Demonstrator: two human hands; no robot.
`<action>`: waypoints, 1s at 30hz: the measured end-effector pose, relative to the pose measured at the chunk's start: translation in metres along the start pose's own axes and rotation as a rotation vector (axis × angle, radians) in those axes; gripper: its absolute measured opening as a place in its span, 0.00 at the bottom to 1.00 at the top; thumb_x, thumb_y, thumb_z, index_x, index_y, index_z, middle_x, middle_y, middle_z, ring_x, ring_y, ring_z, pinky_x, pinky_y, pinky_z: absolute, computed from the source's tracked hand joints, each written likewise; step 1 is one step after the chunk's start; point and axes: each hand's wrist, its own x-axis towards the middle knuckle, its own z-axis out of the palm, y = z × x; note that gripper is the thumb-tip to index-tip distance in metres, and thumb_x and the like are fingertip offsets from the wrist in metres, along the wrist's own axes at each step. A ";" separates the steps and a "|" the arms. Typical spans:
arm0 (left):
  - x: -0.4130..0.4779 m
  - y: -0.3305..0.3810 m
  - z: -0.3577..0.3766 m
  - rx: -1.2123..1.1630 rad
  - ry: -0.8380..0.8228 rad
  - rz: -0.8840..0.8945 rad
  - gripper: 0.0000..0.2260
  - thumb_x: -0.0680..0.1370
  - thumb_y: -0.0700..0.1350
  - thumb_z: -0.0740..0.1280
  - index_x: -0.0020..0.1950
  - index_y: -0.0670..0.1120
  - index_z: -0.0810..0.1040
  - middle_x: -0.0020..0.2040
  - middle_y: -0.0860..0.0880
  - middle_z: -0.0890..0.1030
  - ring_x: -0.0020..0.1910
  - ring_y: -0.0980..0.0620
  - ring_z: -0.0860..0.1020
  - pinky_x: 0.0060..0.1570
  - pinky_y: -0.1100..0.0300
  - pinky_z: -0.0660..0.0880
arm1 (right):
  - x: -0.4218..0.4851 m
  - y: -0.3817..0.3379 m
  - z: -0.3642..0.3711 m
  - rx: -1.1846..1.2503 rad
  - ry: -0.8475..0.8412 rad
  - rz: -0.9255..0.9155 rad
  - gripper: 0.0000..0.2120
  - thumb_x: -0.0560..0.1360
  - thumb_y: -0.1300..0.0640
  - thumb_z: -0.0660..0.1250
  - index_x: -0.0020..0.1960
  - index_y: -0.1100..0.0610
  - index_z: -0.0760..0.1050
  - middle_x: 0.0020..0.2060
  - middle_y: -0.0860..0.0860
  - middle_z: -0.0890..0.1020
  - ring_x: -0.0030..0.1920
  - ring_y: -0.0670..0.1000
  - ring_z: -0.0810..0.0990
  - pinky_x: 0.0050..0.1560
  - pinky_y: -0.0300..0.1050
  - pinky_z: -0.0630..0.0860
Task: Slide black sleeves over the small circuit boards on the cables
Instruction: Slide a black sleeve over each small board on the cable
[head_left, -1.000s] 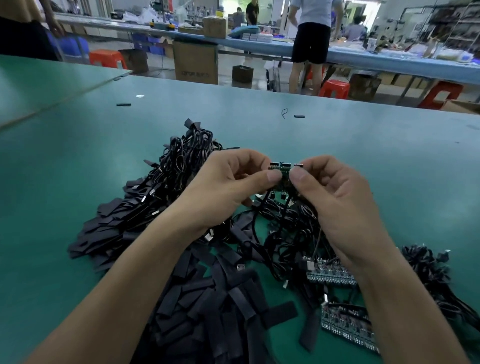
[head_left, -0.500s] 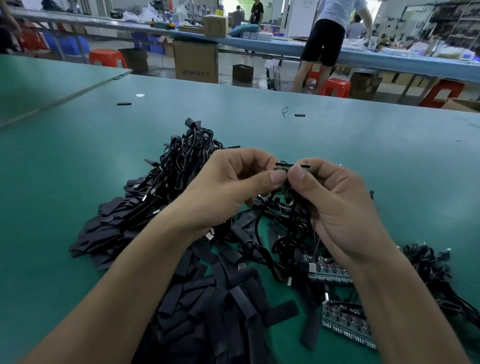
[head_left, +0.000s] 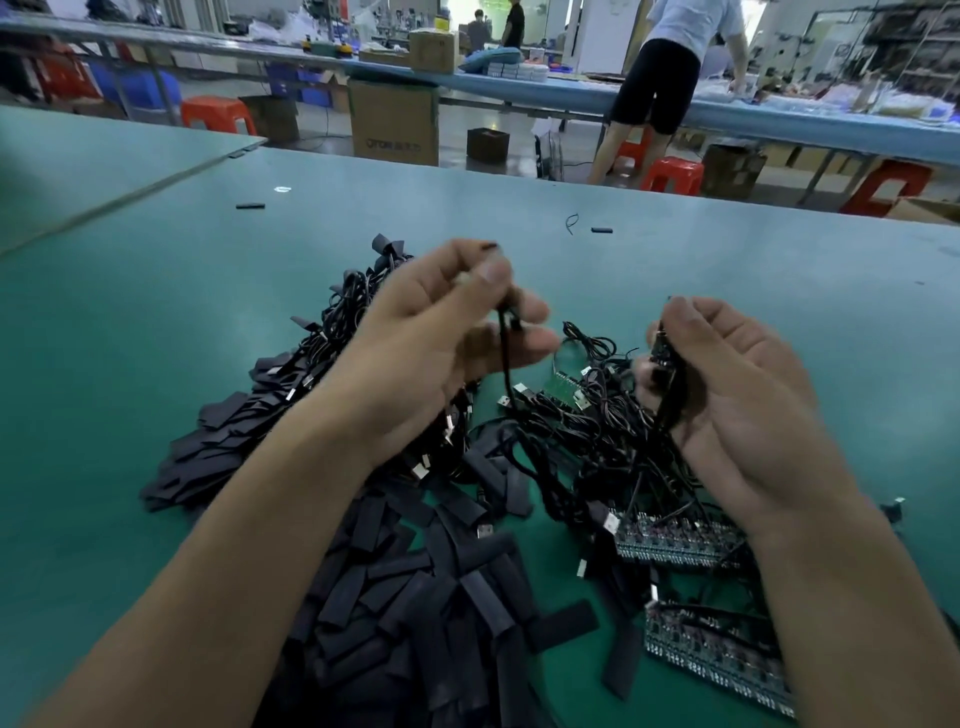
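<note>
Green worktop (head_left: 779, 291) runs open from the hands to its far edge, with only a few scraps on it. The hands are held apart above a tangle of thin black cables (head_left: 587, 436). The left hand (head_left: 441, 343) pinches one black cable (head_left: 505, 358) between thumb and forefinger. The right hand (head_left: 743, 405), palm turned inward, curls its fingers round a small dark circuit board (head_left: 661, 353). A heap of flat black sleeves (head_left: 415, 597) lies under the forearms.
</note>
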 end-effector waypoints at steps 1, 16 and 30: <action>0.000 0.002 -0.002 -0.049 0.049 0.026 0.05 0.79 0.46 0.64 0.47 0.46 0.76 0.39 0.49 0.82 0.35 0.52 0.81 0.46 0.53 0.81 | 0.002 0.000 -0.004 -0.139 0.088 -0.022 0.05 0.76 0.55 0.69 0.42 0.52 0.75 0.31 0.44 0.79 0.32 0.46 0.76 0.30 0.35 0.72; 0.003 0.001 -0.001 0.708 0.407 0.362 0.08 0.83 0.46 0.63 0.52 0.54 0.82 0.27 0.61 0.70 0.26 0.59 0.64 0.28 0.71 0.60 | -0.005 0.027 0.006 -1.653 0.039 -0.183 0.26 0.75 0.60 0.70 0.71 0.48 0.72 0.76 0.50 0.63 0.77 0.52 0.55 0.73 0.53 0.51; 0.007 -0.001 -0.001 0.852 0.426 0.225 0.14 0.84 0.41 0.63 0.69 0.51 0.73 0.43 0.58 0.83 0.34 0.65 0.76 0.37 0.73 0.71 | -0.004 0.067 0.012 -1.713 -0.249 -0.032 0.13 0.79 0.41 0.64 0.53 0.49 0.79 0.50 0.48 0.82 0.55 0.54 0.79 0.51 0.48 0.67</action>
